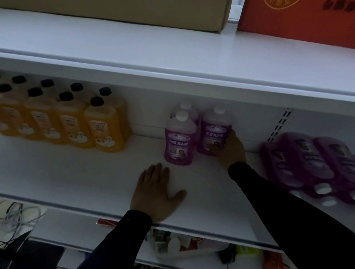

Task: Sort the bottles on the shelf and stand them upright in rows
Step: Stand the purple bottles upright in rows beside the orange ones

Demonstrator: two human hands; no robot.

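White shelf (89, 169). Orange bottles (104, 128) w/ black caps, white labels. Purple bottles (180, 140) w/ white caps, purple labels. Brown cardboard box (160, 6), red box (302, 3) w/ yellow round logo. Black sleeves (298, 209).

head cam, close, down at shelf (89, 169)

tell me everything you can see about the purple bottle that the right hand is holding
The purple bottle is translucent plastic filled with purple liquid, with a white screw cap and a purple front label bearing white characters. It stands upright on the white shelf, near the back. The right hand grips its lower right side, thumb across the label. Another upright purple bottle stands close on its left; whether they touch is unclear.
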